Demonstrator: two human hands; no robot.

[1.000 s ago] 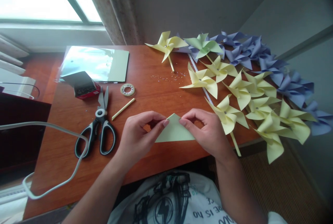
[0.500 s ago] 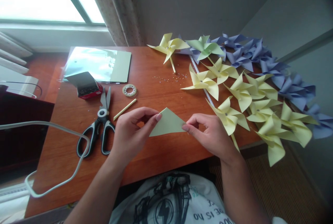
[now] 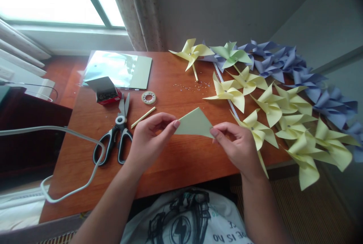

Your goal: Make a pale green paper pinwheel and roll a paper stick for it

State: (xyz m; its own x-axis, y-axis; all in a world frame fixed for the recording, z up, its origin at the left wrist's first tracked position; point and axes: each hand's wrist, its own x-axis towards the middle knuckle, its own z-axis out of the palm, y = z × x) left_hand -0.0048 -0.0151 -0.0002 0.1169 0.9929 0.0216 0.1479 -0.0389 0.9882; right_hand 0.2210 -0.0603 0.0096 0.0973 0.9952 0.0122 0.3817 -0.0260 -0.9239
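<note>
Left hand (image 3: 153, 136): thumb and forefinger pinching the left corner of the paper; centre of the frame.
Right hand (image 3: 236, 143): thumb and fingertips pinching the right corner; right of centre.
Pale green paper (image 3: 194, 123): one piece, roughly triangular, point toward the top of the frame, lower edge slightly bowed; held between the hands, mid-frame. Whether doubled, cannot tell.
Handling, advised: light, even pinch at both corners; edges best squared before any pressing, and the piece best laid flat on the wood for a crisp line. Uneven pull could skew or crease it.
Yellow stick (image 3: 143, 117): one, just beyond the left hand, lying aslant.
Scissors (image 3: 121, 123): one pair, black and grey handles, blades parted; left of centre.
White cord (image 3: 95, 170): looped at lower left, crossing one scissor handle.
Tape roll (image 3: 149, 97): one, lying flat above the stick.
Red box (image 3: 107, 96): flap raised, dark contents not legible; left of the tape.
Sheet stack (image 3: 143, 72): pale paper, partly under glossy wrap; upper left.
Yellow pinwheels (image 3: 227, 92): several, right half.
Green pinwheel (image 3: 231, 55): one, upper right of centre.
Purple pinwheels (image 3: 272, 66): a crowded bank, upper right to right edge.
Table (image 3: 170, 168): reddish-brown wood, under all.
</note>
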